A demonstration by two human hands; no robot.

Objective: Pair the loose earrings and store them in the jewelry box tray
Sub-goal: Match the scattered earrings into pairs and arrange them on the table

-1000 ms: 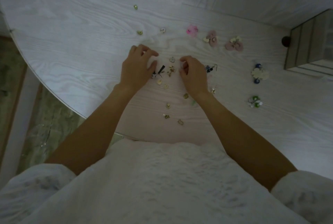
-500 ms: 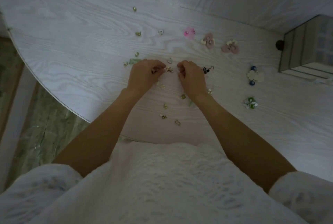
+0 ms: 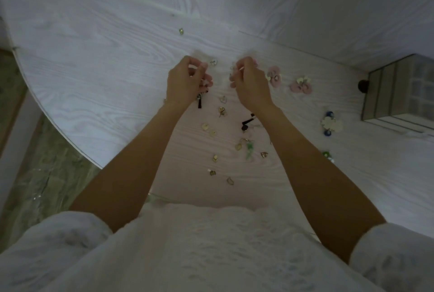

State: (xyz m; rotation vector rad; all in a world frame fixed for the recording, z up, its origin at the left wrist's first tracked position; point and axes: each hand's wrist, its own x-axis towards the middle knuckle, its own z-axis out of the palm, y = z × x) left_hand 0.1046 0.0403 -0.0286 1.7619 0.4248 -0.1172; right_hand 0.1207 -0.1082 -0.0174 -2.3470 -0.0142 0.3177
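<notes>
Both hands have lifted off the table (image 3: 98, 85) since the earlier frame. Left hand (image 3: 185, 82) pinches a black drop earring (image 3: 200, 101), which dangles beneath it. Right hand (image 3: 250, 85) has its fingers curled; what they pinch I cannot tell. A matching black earring (image 3: 247, 123) lies under my right wrist. Procedure: keep the pinch on the hook, lower beside its mate, then carry both to the box (image 3: 399, 94) at far right.

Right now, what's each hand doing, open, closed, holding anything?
Left hand: closed, pinching a black dangling earring.
Right hand: fingers curled; whether it holds anything cannot be told.
</notes>
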